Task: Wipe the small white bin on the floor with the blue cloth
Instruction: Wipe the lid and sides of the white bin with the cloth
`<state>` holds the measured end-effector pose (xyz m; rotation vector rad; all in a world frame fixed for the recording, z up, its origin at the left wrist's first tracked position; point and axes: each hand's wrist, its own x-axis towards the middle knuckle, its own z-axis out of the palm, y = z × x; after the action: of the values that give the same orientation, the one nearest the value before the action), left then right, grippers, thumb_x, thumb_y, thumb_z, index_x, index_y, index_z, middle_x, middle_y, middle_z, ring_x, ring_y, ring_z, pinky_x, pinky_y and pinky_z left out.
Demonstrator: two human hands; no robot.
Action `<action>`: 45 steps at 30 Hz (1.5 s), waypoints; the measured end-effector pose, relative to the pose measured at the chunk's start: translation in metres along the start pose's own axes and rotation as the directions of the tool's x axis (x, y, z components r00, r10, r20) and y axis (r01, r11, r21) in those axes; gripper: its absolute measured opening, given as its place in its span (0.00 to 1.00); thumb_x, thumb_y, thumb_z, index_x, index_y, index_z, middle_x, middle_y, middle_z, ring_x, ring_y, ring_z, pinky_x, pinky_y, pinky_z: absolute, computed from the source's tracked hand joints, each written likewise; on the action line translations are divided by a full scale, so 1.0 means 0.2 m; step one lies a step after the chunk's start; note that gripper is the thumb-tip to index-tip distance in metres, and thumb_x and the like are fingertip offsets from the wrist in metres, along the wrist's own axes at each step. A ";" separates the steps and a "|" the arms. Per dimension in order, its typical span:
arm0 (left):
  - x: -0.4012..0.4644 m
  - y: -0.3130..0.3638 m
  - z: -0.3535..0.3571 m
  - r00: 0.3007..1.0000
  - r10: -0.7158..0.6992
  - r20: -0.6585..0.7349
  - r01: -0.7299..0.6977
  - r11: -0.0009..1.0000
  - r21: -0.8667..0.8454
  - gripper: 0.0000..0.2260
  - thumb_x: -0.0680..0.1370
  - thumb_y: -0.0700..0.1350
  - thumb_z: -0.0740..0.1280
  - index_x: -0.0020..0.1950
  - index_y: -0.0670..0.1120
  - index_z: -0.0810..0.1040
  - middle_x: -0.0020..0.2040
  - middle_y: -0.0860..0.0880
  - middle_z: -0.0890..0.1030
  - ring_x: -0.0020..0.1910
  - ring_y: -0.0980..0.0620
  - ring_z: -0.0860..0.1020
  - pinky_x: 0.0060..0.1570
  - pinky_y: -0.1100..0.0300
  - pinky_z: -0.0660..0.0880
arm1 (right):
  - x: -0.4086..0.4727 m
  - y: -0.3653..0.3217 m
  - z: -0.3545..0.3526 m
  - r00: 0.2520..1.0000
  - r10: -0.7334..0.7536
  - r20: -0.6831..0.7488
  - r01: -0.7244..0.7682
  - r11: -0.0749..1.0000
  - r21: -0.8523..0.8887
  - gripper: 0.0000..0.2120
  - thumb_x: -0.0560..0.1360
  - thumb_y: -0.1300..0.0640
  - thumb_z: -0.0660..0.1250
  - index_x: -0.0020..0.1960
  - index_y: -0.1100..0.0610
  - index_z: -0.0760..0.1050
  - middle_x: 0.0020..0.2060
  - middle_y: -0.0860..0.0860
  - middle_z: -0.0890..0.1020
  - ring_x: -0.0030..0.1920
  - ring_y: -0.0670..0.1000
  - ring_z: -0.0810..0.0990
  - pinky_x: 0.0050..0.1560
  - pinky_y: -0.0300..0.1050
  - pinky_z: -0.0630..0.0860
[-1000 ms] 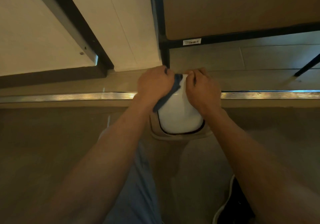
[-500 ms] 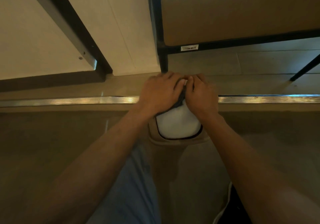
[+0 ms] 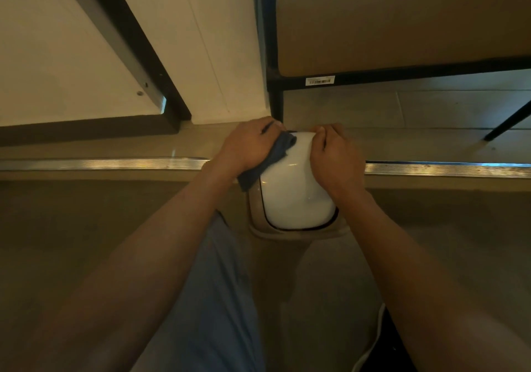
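Just above the frame's centre I see the small white bin (image 3: 296, 187) standing on the tan floor (image 3: 86, 242), its glossy lid facing the camera. My left hand (image 3: 250, 144) has its fingers curled around the blue cloth (image 3: 270, 158), pressing it on the lid's upper left edge. My right hand (image 3: 333, 153) grips the lid's upper right side, fingers bent; I think they wrap the far edge. A metal floor strip (image 3: 115, 164) crosses behind the bin.

Glossy white lid (image 3: 298, 193) on the bin, ringed by a thin black seam inside a beige rim (image 3: 255, 207). The cloth (image 3: 273, 156) shows dark blue against it. Behind, a ribbed silver floor strip (image 3: 100, 164), black frame bars (image 3: 402, 72), pale blue trousers (image 3: 212, 299) below.
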<state>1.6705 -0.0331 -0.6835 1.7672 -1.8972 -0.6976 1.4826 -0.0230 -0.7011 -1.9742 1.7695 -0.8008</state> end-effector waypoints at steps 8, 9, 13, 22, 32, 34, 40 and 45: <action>-0.48 0.09 0.28 0.927 -0.074 -0.368 0.051 0.996 -0.072 0.21 0.85 0.55 0.54 0.78 0.53 0.62 0.80 0.50 0.58 0.78 0.49 0.60 0.75 0.56 0.60 | -0.01 0.01 0.00 0.999 -0.042 -0.021 0.043 0.999 0.015 0.19 0.83 0.50 0.50 0.59 0.57 0.76 0.56 0.54 0.77 0.48 0.53 0.78 0.49 0.48 0.76; -0.56 0.10 0.31 0.935 -0.086 -0.345 0.064 0.995 -0.074 0.23 0.85 0.56 0.54 0.80 0.54 0.57 0.82 0.53 0.51 0.81 0.48 0.54 0.75 0.55 0.58 | -0.01 0.01 0.00 0.999 -0.042 -0.016 0.042 0.999 0.005 0.19 0.83 0.49 0.49 0.59 0.56 0.76 0.57 0.54 0.77 0.49 0.53 0.78 0.49 0.49 0.77; -0.62 0.06 0.28 0.957 -0.106 -0.271 0.071 0.988 -0.134 0.24 0.86 0.55 0.53 0.81 0.57 0.51 0.82 0.56 0.48 0.80 0.54 0.53 0.73 0.56 0.60 | 0.00 0.02 0.00 0.998 -0.054 0.012 0.054 0.998 0.022 0.18 0.83 0.50 0.51 0.60 0.56 0.75 0.57 0.55 0.77 0.50 0.54 0.78 0.52 0.51 0.78; -0.30 0.10 0.27 0.932 -0.033 -0.362 0.109 0.975 0.193 0.18 0.86 0.50 0.55 0.72 0.44 0.71 0.71 0.42 0.73 0.72 0.45 0.69 0.74 0.45 0.65 | 0.01 0.03 0.01 0.998 -0.061 -0.027 0.062 0.998 0.027 0.21 0.82 0.49 0.49 0.57 0.57 0.77 0.55 0.55 0.78 0.46 0.54 0.78 0.46 0.45 0.73; -0.32 0.15 0.22 0.914 -0.162 -0.371 0.183 0.983 0.024 0.22 0.85 0.57 0.50 0.76 0.51 0.67 0.77 0.48 0.66 0.74 0.45 0.67 0.71 0.46 0.68 | 0.01 0.04 0.01 0.997 -0.066 0.034 0.063 0.995 0.082 0.19 0.83 0.50 0.51 0.59 0.58 0.76 0.56 0.55 0.77 0.50 0.53 0.78 0.52 0.46 0.74; -0.26 0.19 0.24 0.909 -0.117 -0.400 0.198 0.966 0.167 0.24 0.84 0.56 0.48 0.72 0.47 0.72 0.74 0.46 0.72 0.73 0.41 0.68 0.68 0.42 0.70 | 0.02 0.05 0.01 0.998 -0.060 0.013 0.059 0.994 0.094 0.18 0.83 0.51 0.51 0.58 0.58 0.76 0.55 0.55 0.78 0.47 0.52 0.78 0.49 0.45 0.74; -0.66 0.12 0.44 0.913 0.010 -0.407 0.044 0.992 0.121 0.28 0.84 0.56 0.59 0.81 0.51 0.57 0.83 0.45 0.50 0.81 0.41 0.49 0.78 0.43 0.54 | 0.01 0.04 0.01 0.998 -0.041 0.055 0.037 0.997 0.072 0.20 0.83 0.47 0.49 0.59 0.56 0.75 0.55 0.53 0.77 0.48 0.50 0.78 0.48 0.44 0.73; -0.50 0.05 0.30 0.867 -0.358 -0.346 0.193 0.882 -0.430 0.30 0.83 0.63 0.55 0.82 0.56 0.50 0.81 0.51 0.59 0.77 0.52 0.63 0.74 0.45 0.66 | -0.01 0.00 0.02 1.000 0.023 0.006 -0.024 0.993 0.113 0.20 0.83 0.48 0.49 0.60 0.56 0.75 0.58 0.56 0.77 0.53 0.56 0.78 0.54 0.53 0.77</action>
<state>1.6319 0.0704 -0.7217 1.7735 -1.1408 -0.6680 1.4851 -0.0225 -0.7051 -1.8774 1.7026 -0.8685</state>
